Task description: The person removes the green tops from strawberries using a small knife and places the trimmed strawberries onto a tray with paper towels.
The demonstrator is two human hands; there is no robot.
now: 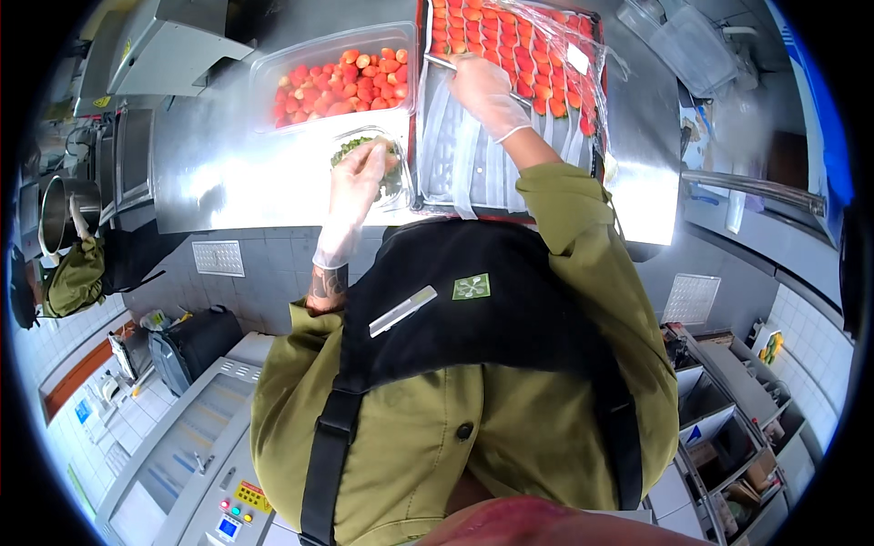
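My left hand (360,167), in a clear glove, is over a small clear container of green strawberry tops (392,181), its fingertips pinched together; whether anything is between them I cannot tell. My right hand (486,92), also gloved, reaches over a crate (471,164) lined with white strips. A long thin metal tool, perhaps a knife (440,61), is in that hand, lying slantwise below rows of strawberries (509,41). Crumpled plastic film (570,34) covers part of the rows. Left of the crate stands a clear plastic tub (263,102) holding loose strawberries (348,85).
The crate and tub stand on a steel table (205,157). A metal machine (177,54) is at the upper left, clear plastic containers (693,51) at the upper right. Another person (75,276) at the far left is beside a steel pot (61,211).
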